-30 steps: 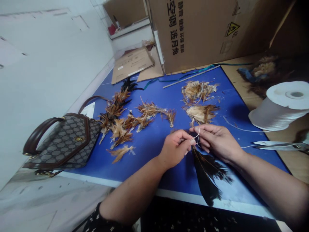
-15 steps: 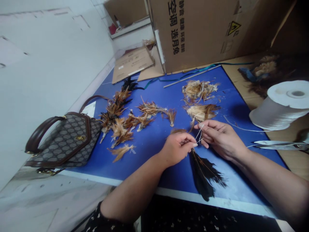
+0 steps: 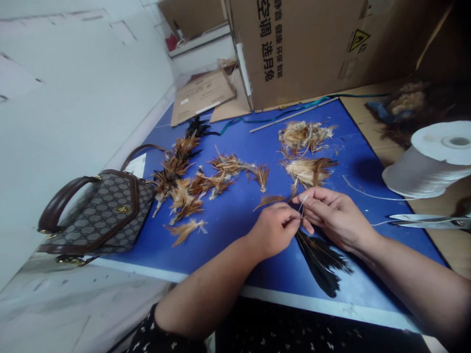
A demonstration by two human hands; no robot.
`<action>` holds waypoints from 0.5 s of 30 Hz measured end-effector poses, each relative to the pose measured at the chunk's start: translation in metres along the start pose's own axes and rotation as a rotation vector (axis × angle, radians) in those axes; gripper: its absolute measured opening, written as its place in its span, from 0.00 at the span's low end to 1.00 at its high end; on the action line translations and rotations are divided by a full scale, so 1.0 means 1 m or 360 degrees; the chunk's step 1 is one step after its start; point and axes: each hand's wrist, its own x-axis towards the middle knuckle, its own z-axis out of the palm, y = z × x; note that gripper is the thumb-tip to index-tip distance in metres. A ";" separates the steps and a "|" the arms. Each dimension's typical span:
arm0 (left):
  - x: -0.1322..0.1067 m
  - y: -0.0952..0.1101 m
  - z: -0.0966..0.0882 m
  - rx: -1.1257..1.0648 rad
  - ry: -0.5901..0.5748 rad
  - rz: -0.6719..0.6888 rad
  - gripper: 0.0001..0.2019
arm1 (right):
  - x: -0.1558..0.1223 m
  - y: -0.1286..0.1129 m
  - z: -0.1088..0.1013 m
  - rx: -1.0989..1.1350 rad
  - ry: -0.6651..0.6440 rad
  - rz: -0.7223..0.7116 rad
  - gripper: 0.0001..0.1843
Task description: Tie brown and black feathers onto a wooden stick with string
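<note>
My left hand [image 3: 275, 229] and my right hand [image 3: 335, 216] meet over the blue mat [image 3: 239, 211]. Between them they pinch the quill end of a bundle of long black feathers [image 3: 321, 262], which trails toward the near edge. A thin white thread [image 3: 303, 204] sticks up from between the fingertips of both hands. A single brown feather [image 3: 268, 200] lies just beyond my left hand. Tufts of tan feathers [image 3: 308, 171] sit just past my right hand.
Brown and orange feather bunches [image 3: 191, 186] spread over the mat's left half. A patterned handbag [image 3: 95, 215] rests at the left edge. A large spool of white thread [image 3: 434, 162] and scissors [image 3: 427, 221] are at the right. A big cardboard box [image 3: 312, 44] stands behind.
The black feather bundle has swung a little, its tip now pointing more to the right. Both hands stay pinched together, with the white thread end shifting between the fingers.
</note>
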 end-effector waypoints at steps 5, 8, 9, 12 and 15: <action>-0.001 -0.001 -0.004 -0.0040 -0.0033 -0.0058 0.04 | 0.006 -0.014 -0.020 -0.0279 0.0166 -0.0117 0.15; -0.002 -0.003 -0.006 -0.0149 -0.0033 -0.0148 0.05 | 0.010 -0.032 -0.035 -0.0618 0.0394 -0.0199 0.18; -0.002 -0.003 -0.007 -0.0220 -0.0037 -0.0199 0.05 | 0.011 -0.038 -0.040 -0.0786 0.0458 -0.0194 0.20; -0.001 -0.004 -0.009 -0.0469 -0.0039 -0.0352 0.06 | 0.013 -0.051 -0.052 -0.1465 0.0615 -0.0199 0.21; 0.000 -0.003 -0.009 -0.0611 -0.0009 -0.0430 0.06 | 0.014 -0.054 -0.059 -0.2236 0.0670 -0.0441 0.17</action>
